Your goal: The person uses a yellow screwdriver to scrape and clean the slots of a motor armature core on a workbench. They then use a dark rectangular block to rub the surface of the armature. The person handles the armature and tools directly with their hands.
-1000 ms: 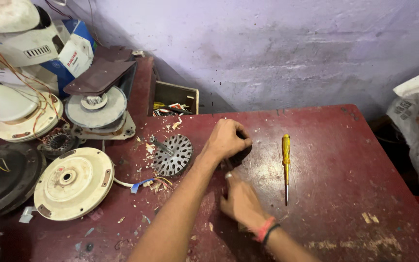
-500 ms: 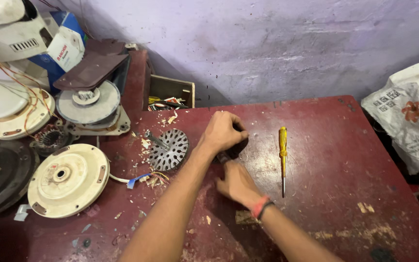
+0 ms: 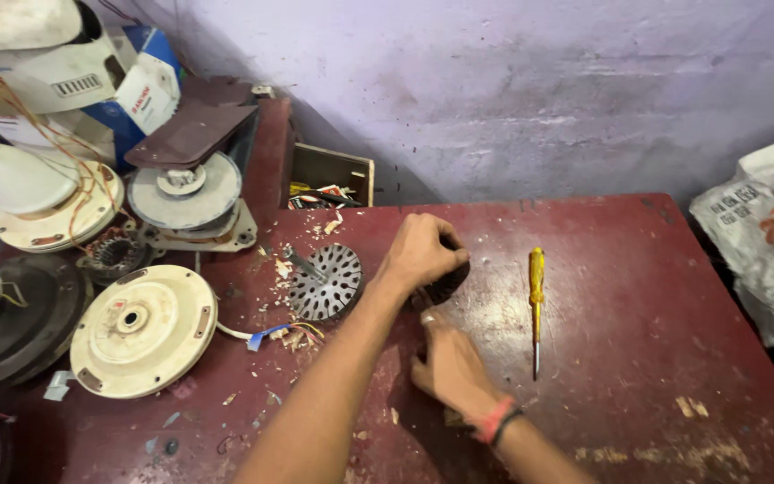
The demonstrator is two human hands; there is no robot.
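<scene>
My left hand [image 3: 421, 254] is cupped over a small dark round part [image 3: 446, 289] on the dark red table [image 3: 638, 296], gripping it from above so most of it is hidden. My right hand [image 3: 446, 360], with a ring and a red and black wristband, lies just in front with its fingers pressed against the part's near edge. A perforated metal rotor with a shaft [image 3: 325, 281] lies just left of my left wrist. A yellow-handled screwdriver [image 3: 537, 301] lies to the right of both hands, tip toward me.
A cream round fan cover [image 3: 142, 330] with loose coloured wires [image 3: 270, 334] sits at the left. Behind it are stacked fan motor parts [image 3: 185, 193], a dark round housing [image 3: 11, 318] and an open box of scraps [image 3: 329, 184]. A printed sack [image 3: 768, 233] stands at the right. Debris litters the table.
My right hand has slid forward until its fingers meet the dark part under my left hand. The left hand stays on the part. The screwdriver and rotor have not moved.
</scene>
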